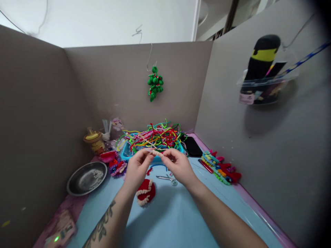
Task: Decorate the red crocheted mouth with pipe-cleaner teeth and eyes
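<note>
Together, your left hand (pixel 139 166) and right hand (pixel 179 166) pinch a cream strip (pixel 157 153). Below, the desk (pixel 173 222) holds a red-and-cream piece (pixel 145 192).

We see a fuzzy cream chenille strip (pixel 158 153), a velvety red-and-cream chenille piece (pixel 151 187), a smooth plastic tray (pixel 125 152), a shiny metal bowl (pixel 80 178), matt grey partition walls (pixel 124 82) and a smooth worktop (pixel 176 215).

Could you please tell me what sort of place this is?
It looks like a small craft workstation within grey partitions: a blue tray holds a heap of colourful pipe cleaners, scissors lie on the blue work surface, and the left hand and right hand hold a cream coiled strand.
</note>
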A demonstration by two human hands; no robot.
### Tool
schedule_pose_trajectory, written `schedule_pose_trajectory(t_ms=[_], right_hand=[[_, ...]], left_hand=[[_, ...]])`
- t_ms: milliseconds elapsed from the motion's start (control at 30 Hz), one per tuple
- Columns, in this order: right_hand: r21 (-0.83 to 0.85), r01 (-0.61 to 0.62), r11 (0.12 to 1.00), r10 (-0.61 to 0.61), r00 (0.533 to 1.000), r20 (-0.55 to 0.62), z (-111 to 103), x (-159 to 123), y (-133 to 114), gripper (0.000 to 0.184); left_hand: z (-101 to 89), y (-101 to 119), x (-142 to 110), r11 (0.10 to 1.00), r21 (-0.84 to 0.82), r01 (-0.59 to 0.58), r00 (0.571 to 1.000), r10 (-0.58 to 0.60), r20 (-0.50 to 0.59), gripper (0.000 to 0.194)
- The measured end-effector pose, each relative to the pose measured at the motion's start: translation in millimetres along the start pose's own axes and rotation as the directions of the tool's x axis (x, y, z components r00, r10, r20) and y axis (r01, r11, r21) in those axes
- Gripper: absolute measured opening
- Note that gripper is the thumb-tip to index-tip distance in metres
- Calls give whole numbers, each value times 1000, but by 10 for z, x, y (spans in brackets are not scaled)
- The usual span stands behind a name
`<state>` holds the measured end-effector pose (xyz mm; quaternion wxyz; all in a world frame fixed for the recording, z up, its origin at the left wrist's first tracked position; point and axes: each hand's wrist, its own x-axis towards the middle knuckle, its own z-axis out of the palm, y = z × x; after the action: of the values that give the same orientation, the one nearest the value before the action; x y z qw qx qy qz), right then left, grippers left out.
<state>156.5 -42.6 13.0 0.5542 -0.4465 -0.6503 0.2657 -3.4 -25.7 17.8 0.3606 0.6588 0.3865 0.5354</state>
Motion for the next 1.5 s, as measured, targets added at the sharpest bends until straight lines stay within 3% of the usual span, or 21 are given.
schedule_pose_trajectory(t_ms=[167,333,500,600,667,800,900,1000,1167,1500], right_hand=[[-11,-1,1000,0,999,-39,7,16,11,11],[-135,92,987,-104,991,-86,19,-1,22,10],[-211,174,962,-194,978,-75,21,-33,19,11],[-211,170,963,-187,981,-60,17,-30,28,10],[-181,142,973,-148,989,-16,5,-16,39,7],[-62,110,992,-102,987,120,-47,24,40,25],[-93,130,987,-111,976,185,-95,42,2,14],[-112,133,985,-105,969,224,-124,42,-41,19],[-83,93,992,-79,984,159,-115,34,-51,19],[-97,59,994,-62,998,-30,-2,6,-3,18]], left_hand=[[-4,-4,-6,999,41,-10,999,12,-40,17],[10,7,-18,999,18,28,999,-28,-22,20],[27,-32,-16,998,-5,58,998,-58,-31,23],[18,-50,-10,998,0,55,998,-55,-28,20],[4,-49,-6,999,0,43,999,-43,-19,19],[-28,-31,-4,1000,26,-4,1000,5,-17,16],[-31,-7,-14,999,30,-23,1000,23,15,15],[-5,27,-23,1000,-11,-8,999,9,38,17],[24,54,-13,993,-113,20,1000,-20,-3,24],[-43,23,-23,997,-11,76,997,-75,27,17]])
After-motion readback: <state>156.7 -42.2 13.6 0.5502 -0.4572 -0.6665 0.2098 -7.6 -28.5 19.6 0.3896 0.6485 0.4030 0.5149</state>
